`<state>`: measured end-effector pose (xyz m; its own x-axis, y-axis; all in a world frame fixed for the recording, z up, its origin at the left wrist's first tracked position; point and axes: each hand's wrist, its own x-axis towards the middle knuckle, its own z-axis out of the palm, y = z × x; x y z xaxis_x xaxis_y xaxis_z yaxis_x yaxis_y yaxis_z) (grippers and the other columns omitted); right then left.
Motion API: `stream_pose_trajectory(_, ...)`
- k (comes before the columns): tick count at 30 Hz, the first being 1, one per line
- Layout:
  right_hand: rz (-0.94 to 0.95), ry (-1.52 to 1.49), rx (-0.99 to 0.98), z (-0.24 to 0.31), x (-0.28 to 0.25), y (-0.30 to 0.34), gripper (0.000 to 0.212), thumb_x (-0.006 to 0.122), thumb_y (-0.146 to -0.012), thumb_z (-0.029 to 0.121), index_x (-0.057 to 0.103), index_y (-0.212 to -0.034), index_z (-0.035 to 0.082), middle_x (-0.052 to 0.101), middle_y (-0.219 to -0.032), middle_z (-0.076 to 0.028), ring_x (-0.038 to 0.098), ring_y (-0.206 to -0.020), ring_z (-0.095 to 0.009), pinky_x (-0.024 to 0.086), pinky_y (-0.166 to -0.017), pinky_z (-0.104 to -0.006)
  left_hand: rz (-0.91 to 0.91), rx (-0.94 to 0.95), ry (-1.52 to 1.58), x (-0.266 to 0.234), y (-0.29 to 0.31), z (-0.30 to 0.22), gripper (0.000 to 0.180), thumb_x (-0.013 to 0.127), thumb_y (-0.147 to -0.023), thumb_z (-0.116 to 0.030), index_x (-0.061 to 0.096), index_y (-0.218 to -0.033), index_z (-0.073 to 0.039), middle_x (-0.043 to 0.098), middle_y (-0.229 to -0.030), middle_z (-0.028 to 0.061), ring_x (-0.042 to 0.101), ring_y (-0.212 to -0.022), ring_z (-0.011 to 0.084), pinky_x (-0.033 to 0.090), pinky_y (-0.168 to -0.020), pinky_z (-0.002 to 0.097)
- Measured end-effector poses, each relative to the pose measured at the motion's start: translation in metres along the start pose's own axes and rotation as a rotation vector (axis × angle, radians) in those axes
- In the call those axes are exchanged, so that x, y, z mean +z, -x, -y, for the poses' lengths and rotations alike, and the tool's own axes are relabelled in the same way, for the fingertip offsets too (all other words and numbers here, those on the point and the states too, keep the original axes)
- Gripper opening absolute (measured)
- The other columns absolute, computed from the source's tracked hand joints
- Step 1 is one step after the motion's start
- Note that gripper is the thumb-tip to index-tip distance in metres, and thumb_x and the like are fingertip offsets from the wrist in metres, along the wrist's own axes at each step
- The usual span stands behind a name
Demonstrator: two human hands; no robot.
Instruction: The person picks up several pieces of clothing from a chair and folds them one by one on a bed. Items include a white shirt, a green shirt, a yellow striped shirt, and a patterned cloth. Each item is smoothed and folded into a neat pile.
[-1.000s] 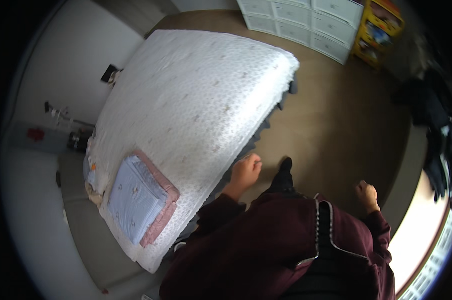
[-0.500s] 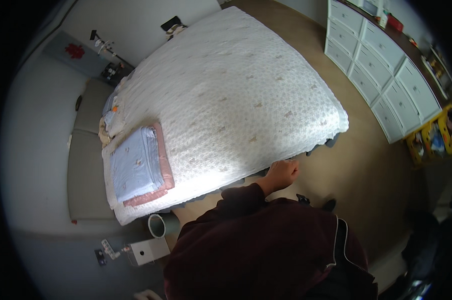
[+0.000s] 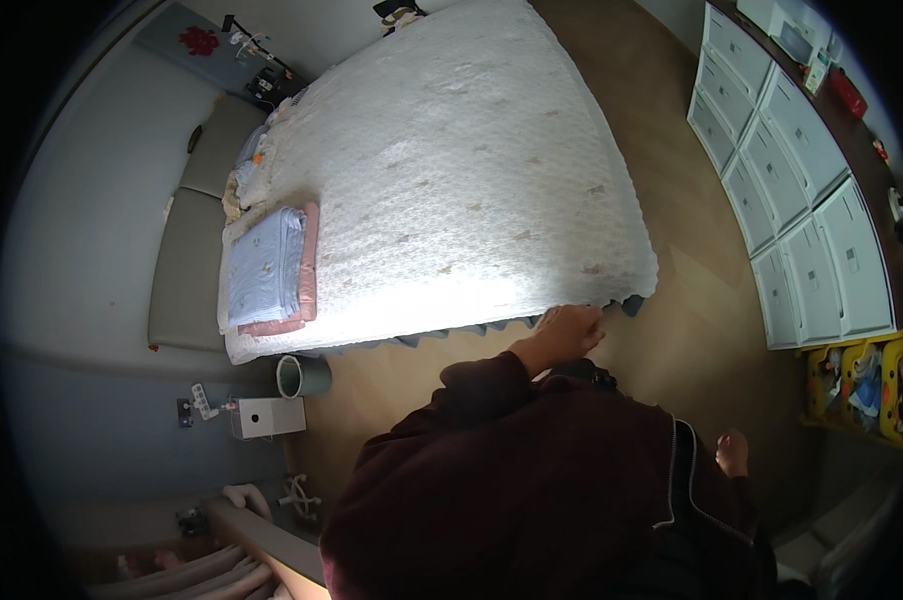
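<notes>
White, brown-printed cloth bedsheet (image 3: pixel 451 190): spread flat, head end pointing left to the grey padded headboard (image 3: pixel 183 270); long axis unclear from here.
Left bare hand (image 3: pixel 568 332): loosely clenched by the sheet's near edge.
Right bare hand (image 3: pixel 732 453): hangs low; grip, I can't tell.

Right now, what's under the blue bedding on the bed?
Pink bedding shows past its right and near edges, on the white bed cover; the rest underneath is hidden.

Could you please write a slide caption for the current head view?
Left hand near the edge of a white bed with folded blue bedding atop pink bedding, white drawers at right.
</notes>
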<state>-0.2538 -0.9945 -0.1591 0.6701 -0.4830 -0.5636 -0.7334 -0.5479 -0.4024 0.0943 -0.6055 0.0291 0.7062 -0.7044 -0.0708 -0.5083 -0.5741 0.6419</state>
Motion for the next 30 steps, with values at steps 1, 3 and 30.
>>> stream_pose_trajectory(1,-0.012,-0.114,-0.008,0.006,-0.013,-0.021,0.013,0.052,-0.088,0.011,0.056,-0.077,0.006,0.06,-0.073,-0.013,0.063,-0.058,-0.026,0.047,-0.049,-0.0415,0.005,-0.016,-0.008,0.002,-0.012,-0.004,0.022,0.068,-0.085,-0.024,0.056,-0.08,-0.007,0.062,-0.074,0.0106,0.062,-0.071,0.0319,0.047,-0.065,0.0426)
stream_pose_trajectory(3,-0.026,-0.238,-0.06,0.016,-0.038,-0.062,0.011,0.052,-0.088,0.011,0.056,-0.079,0.006,0.059,-0.072,-0.012,0.063,-0.059,-0.027,0.047,-0.049,-0.0419,-0.008,-0.025,-0.031,0.006,-0.041,-0.011,0.023,0.068,-0.085,-0.024,0.055,-0.079,-0.006,0.062,-0.073,0.0104,0.062,-0.071,0.0306,0.047,-0.065,0.0417)
stream_pose_trajectory(30,0.245,0.396,-0.613,0.216,-0.334,-0.596,0.022,0.057,-0.087,0.022,0.059,-0.088,0.0,0.066,-0.086,-0.021,0.062,-0.086,-0.042,0.049,-0.076,-0.0508,-0.296,-0.614,0.094,0.022,-0.448,0.011,0.027,0.07,-0.085,-0.025,0.056,-0.077,-0.003,0.063,-0.068,0.0159,0.063,-0.067,0.037,0.047,-0.06,0.0445)
